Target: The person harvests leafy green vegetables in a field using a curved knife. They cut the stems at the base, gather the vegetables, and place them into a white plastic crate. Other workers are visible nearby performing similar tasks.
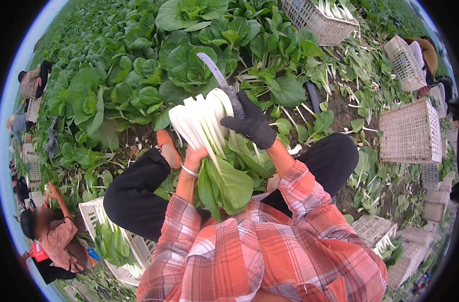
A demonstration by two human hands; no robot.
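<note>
My left hand (194,157), bare with a pale bracelet at the wrist, grips a head of bok choy (205,120) from below. Its thick white stalks point away from me and the green leaves hang toward my lap. In a black knit glove, my right hand (252,120) holds a curved harvesting knife (219,75) by its dark grey handle. The blade points up and away, beyond the cut ends of the stalks. My gloved thumb rests at the right side of the bunch. Some of my left fingers are hidden behind the leaves.
Uncut bok choy (131,79) grows thickly ahead and left. Loose trimmed leaves (359,90) litter the soil at right. White plastic crates (410,132) stand on both sides, including a filled crate (133,245) by my left knee. Another person (57,241) works at far left.
</note>
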